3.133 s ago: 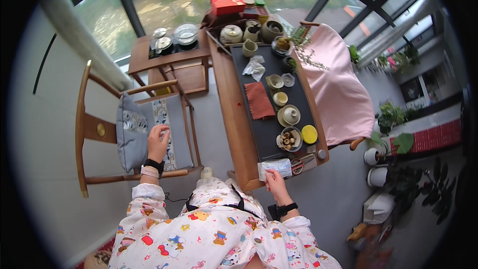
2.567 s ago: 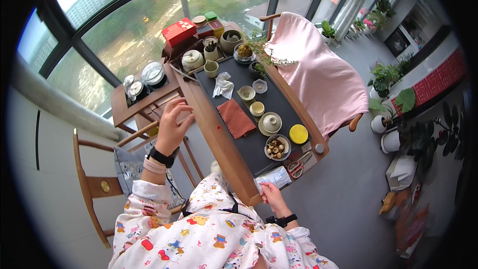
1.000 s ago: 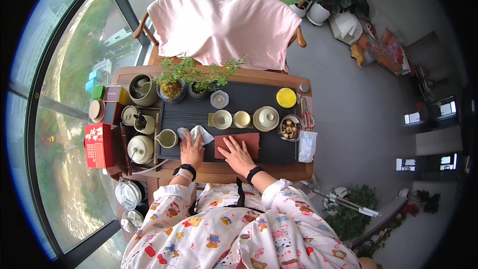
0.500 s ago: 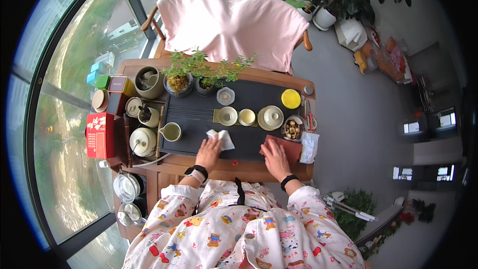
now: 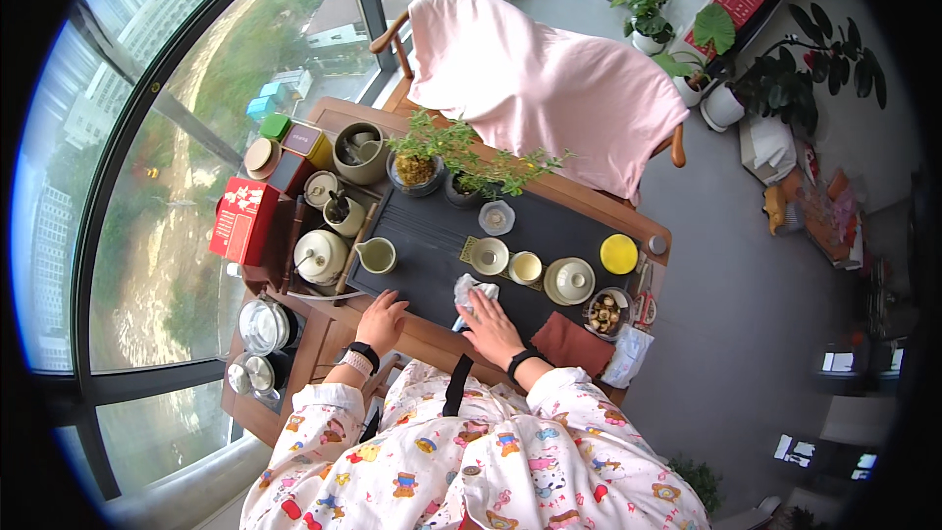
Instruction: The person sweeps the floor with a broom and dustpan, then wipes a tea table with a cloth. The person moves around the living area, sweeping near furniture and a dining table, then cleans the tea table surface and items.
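Observation:
My right hand [image 5: 494,332] is over a crumpled white tissue [image 5: 475,289] near the front edge of the black tea tray [image 5: 422,287], its fingers pressing the tissue. To its left, my left hand [image 5: 384,321] holds nothing; the fingers are apart just below the pale spouted pitcher [image 5: 377,255]. Beyond the tissue stand a pale cup [image 5: 489,255], a smaller cup of light liquid [image 5: 525,267] and a lidded gaiwan [image 5: 569,281]. A folded reddish-brown cloth [image 5: 571,344] lies right of my right hand.
Left of the tray are a white teapot [image 5: 321,256], a red box [image 5: 243,220] and glass kettles [image 5: 263,326]. Potted plants [image 5: 417,169] stand at the back. On the right are a yellow round lid [image 5: 618,254], a bowl of brown pieces [image 5: 607,314], scissors [image 5: 644,309] and a tissue pack [image 5: 627,357].
My left hand has left the tissue and moved left. My right hand has gone from the brown cloth to the tissue, which is now more crumpled. The view has turned.

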Available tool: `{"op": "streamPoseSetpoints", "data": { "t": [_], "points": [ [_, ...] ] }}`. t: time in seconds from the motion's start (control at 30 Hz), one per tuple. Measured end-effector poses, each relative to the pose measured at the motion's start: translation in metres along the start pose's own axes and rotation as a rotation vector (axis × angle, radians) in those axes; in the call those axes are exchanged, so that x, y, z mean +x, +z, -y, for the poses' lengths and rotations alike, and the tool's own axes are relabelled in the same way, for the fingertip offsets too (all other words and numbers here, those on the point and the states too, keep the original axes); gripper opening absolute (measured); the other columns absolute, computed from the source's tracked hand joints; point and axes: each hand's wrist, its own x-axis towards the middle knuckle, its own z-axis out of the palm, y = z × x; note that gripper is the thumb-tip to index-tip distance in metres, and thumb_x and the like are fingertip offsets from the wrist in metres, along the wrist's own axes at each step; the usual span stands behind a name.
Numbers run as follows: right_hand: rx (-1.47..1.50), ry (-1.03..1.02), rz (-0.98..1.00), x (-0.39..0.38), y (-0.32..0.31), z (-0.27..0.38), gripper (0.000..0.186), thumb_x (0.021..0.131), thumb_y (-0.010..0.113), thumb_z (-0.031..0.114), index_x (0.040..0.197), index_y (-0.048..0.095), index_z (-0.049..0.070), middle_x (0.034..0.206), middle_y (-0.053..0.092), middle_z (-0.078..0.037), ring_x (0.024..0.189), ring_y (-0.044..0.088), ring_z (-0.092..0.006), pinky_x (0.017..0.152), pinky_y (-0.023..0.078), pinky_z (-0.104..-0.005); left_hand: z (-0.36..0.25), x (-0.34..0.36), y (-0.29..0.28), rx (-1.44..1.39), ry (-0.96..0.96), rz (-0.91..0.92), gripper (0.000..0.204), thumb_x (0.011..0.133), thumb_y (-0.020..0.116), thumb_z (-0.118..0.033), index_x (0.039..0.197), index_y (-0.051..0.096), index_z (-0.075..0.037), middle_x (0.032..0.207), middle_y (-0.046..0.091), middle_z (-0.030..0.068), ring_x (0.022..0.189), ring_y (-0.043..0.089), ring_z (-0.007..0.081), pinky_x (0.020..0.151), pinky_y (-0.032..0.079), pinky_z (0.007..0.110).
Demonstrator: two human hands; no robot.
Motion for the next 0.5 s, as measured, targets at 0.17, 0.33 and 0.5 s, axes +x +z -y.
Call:
{"op": "streamPoseSetpoints", "data": {
  "t": [0.17, 0.33, 0.5],
  "points": [
    [0.004, 0.006, -0.025, 0.005, 0.016, 0.001, 0.060, 0.093, 0.062, 0.032, 0.144, 0.047, 0.004, 0.160, 0.031, -0.013, 0.151, 0.023, -0.0276, 0.123, 0.022, -0.0433, 0.022, -0.002, -0.022, -0.121, -0.233, -0.312, 0.056, 0.073, 0.080, -0.012, 0.122, 0.052, -0.006, 0.123, 0.055, 0.0170, 0.115, 0.054, 0.0370, 0.097, 0.048, 0.044],
    [-0.008, -0.084, -0.018, 0.049, 0.016, 0.025, 0.055, 0.095, 0.059, 0.030, 0.141, 0.049, 0.002, 0.160, 0.031, -0.013, 0.151, 0.023, -0.0277, 0.123, 0.021, -0.0429, 0.039, 0.036, -0.046, -0.127, -0.089, -0.454, 0.103, 0.063, 0.090, -0.012, 0.148, 0.033, -0.005, 0.141, 0.044, 0.0203, 0.133, 0.043, 0.0397, 0.111, 0.040, 0.043],
    [0.023, -0.081, -0.033, 0.106, 0.013, 0.055, 0.053, 0.092, 0.063, 0.027, 0.138, 0.052, 0.002, 0.160, 0.032, -0.014, 0.151, 0.024, -0.0281, 0.121, 0.024, -0.0468, 0.050, 0.070, -0.061, -0.230, 0.096, -0.265, 0.115, 0.058, 0.092, -0.013, 0.153, 0.028, -0.006, 0.146, 0.043, 0.0208, 0.138, 0.040, 0.0384, 0.114, 0.038, 0.043]
  ]
}}
